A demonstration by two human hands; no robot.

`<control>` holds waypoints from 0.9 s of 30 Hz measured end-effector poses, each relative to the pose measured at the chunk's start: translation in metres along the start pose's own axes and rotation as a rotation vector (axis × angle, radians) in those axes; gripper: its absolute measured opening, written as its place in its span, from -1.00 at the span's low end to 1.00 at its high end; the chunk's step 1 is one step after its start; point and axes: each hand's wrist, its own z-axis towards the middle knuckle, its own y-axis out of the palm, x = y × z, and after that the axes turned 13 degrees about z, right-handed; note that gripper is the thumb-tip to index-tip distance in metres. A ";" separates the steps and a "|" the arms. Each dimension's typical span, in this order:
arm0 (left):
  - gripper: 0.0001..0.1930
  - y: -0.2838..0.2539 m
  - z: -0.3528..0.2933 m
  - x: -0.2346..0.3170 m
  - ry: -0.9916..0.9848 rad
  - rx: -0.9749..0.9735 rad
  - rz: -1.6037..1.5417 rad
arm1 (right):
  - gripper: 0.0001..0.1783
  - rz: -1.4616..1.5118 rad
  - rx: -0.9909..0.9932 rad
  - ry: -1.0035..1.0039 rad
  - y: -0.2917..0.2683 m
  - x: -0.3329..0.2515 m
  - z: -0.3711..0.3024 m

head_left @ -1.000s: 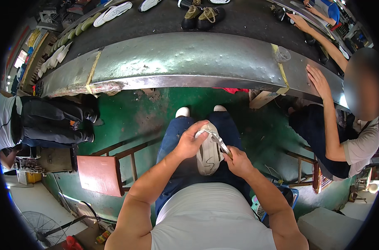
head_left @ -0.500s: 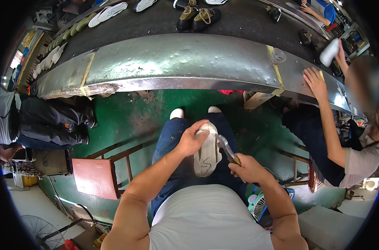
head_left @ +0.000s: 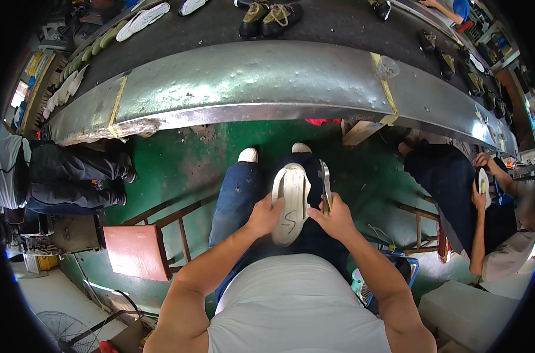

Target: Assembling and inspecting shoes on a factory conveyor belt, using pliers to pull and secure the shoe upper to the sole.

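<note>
A cream-white shoe upper (head_left: 291, 203), stretched over a form with its underside toward me and a dark mark near its lower end, is above my lap. My left hand (head_left: 266, 216) grips its left edge, thumb on the underside. In my right hand (head_left: 333, 219) is a pair of metal pincers (head_left: 325, 179), its head pointing away from me along the shoe's right side. The right thumb reaches to the shoe's right edge. The pincers' head is apart from the shoe; their handles are mostly covered by my fingers.
Ahead runs a metal-edged bench (head_left: 232, 76) with a dark belt carrying dark shoes (head_left: 270, 19) and white soles (head_left: 151, 16). A pink-topped stool (head_left: 136, 252) stands left. A seated person (head_left: 503, 235) at right holds a shoe; another person's legs (head_left: 73, 167) show at left.
My left hand has moved from the shoe's far end down its left side. The pincers have swung away from the shoe, now nearly upright. The person at right has drawn back from the bench.
</note>
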 end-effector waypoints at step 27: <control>-0.23 0.015 -0.036 -0.001 0.208 -0.451 -1.115 | -0.69 -0.916 -0.690 -0.275 -0.023 -0.048 -0.011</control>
